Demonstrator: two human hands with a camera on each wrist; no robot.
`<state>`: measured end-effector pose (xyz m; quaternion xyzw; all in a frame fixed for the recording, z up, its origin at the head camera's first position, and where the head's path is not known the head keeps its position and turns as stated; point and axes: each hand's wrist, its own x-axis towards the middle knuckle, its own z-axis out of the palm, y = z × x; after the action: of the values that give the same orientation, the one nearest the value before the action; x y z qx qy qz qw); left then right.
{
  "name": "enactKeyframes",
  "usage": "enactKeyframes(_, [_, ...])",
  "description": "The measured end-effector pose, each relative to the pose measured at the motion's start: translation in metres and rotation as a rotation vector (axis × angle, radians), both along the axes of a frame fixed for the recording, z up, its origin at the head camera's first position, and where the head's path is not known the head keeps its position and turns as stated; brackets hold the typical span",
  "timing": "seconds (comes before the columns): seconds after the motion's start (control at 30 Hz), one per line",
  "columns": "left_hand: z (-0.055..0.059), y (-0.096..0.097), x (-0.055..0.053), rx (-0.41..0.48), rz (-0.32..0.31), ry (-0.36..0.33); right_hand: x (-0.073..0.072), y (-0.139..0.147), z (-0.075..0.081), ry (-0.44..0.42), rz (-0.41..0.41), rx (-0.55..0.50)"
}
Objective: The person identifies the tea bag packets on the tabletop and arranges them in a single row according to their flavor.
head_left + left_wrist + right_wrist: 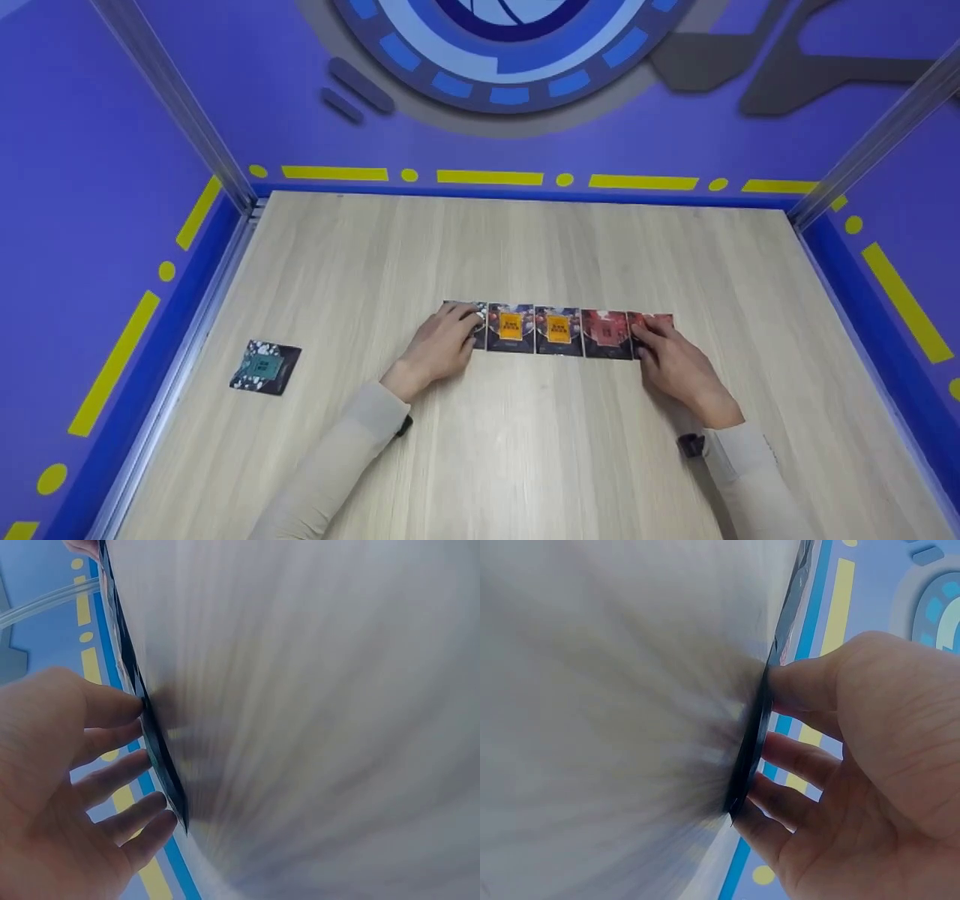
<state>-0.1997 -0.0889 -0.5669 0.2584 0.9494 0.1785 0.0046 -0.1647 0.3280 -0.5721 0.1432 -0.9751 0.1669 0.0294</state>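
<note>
Five small flat square packets lie side by side in a row on the table. My left hand (442, 341) rests its fingertips on the leftmost dark packet (480, 341), covering much of it. In the left wrist view, the spread fingers (124, 784) touch the upper face of that packet (161, 757). Two packets with orange centres, one an orange packet (511, 328), and a red packet (607, 334) fill the middle. At the right end, my right hand (682, 367) touches another red packet (660, 321), partly hidden; its dark edge (751, 750) shows under the fingertips.
A separate packet with a green centre (266, 367) lies towards the table's left side. The pale wooden table (525, 435) is bounded by blue panels (525, 150) at the back and sides, with metal posts (180, 105) at the back corners.
</note>
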Motion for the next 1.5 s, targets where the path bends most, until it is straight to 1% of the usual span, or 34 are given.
enactKeyframes(0.17, [0.001,-0.003,0.001,0.022,0.012,0.007,0.000,0.000,0.000,-0.010,-0.002,0.000])
enactKeyframes(0.3, [0.003,-0.009,0.003,0.034,0.030,0.013,0.000,-0.001,0.000,-0.005,-0.002,-0.006])
enactKeyframes(0.43, [0.002,-0.021,0.004,0.053,0.053,0.025,-0.001,-0.001,-0.001,-0.008,-0.002,-0.016])
enactKeyframes(0.57, [0.002,-0.036,0.008,0.063,0.096,0.044,-0.001,-0.001,-0.001,-0.013,-0.002,-0.019])
enactKeyframes(0.8, [0.004,-0.068,0.016,0.074,0.203,0.050,-0.001,0.000,0.000,-0.008,-0.008,-0.023])
enactKeyframes(1.0, [0.003,-0.099,0.024,0.100,0.291,0.075,0.000,0.000,0.000,-0.009,-0.003,-0.009])
enactKeyframes(1.07, [0.003,-0.110,0.027,0.105,0.331,0.082,0.000,-0.001,-0.001,-0.007,0.000,-0.010])
enactKeyframes(1.27, [0.005,-0.145,0.041,0.104,0.473,0.061,-0.001,-0.002,-0.001,-0.013,-0.006,-0.015])
enactKeyframes(1.37, [0.007,-0.161,0.049,0.103,0.520,0.057,-0.001,-0.002,-0.001,-0.015,-0.006,-0.013])
enactKeyframes(1.5, [0.009,-0.184,0.059,0.100,0.576,0.068,-0.001,-0.002,0.000,-0.009,0.002,-0.007])
